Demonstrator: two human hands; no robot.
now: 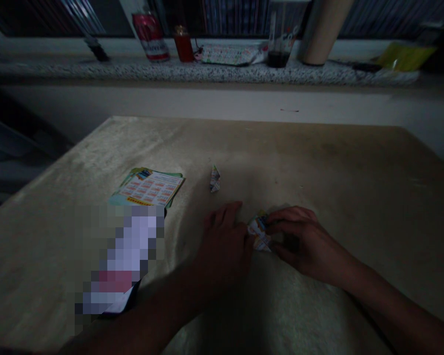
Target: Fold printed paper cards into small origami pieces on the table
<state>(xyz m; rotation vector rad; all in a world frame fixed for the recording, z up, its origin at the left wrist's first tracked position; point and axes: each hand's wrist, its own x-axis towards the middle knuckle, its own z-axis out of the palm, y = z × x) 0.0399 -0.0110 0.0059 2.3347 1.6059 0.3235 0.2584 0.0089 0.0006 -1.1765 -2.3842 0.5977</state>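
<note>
A small piece of folded printed paper [259, 232] lies on the table between my two hands. My left hand [225, 241] rests low on the tabletop, its thumb side pressing on the paper's left edge. From the right, my right hand [299, 234] pinches the same piece, fingertips above and thumb below. A second small folded paper piece [215, 179] sits apart, just beyond my left hand. To the left is a stack of printed paper sheets [150, 188] with calendar-like grids.
A phone [126, 261], its screen blurred out, lies left of my left forearm. Along the speckled windowsill [222, 74] behind the table [340, 162] stand a red can [151, 38], a red bottle [184, 45], a plastic cup [281, 42] and a tan cylinder [323, 32].
</note>
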